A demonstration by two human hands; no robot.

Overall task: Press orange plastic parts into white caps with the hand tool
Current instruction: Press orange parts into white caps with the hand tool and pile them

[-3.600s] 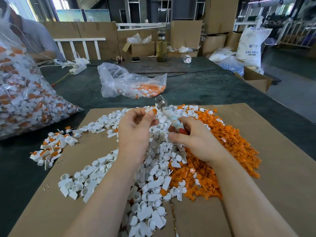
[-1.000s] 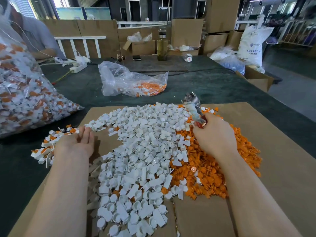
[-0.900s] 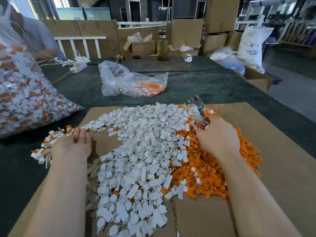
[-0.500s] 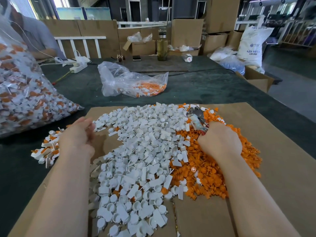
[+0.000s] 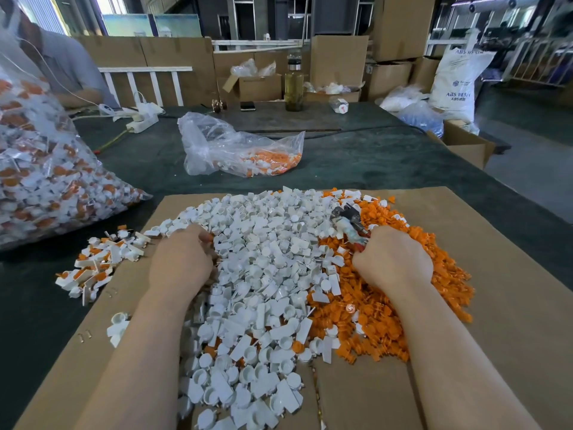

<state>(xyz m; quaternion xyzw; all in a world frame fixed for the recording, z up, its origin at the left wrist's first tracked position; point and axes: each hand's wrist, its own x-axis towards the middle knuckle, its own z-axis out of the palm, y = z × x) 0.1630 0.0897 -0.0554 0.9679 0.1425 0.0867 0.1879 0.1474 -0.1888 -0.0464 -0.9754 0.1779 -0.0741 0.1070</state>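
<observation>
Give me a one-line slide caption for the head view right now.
Left hand digs into the white caps while the right hand holds the hand tool over the orange parts.

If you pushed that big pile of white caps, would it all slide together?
Probably not. The white caps lie loose and heaped on the flat cardboard, so they'd likely scatter. They look like small hollow plastic, probably light, and the round cups might roll.

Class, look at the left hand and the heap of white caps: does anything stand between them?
Nothing visible does. The left hand already lies on the left edge of the white caps, its fingers curled into the heap. Whether they hold a cap is hidden.
</observation>
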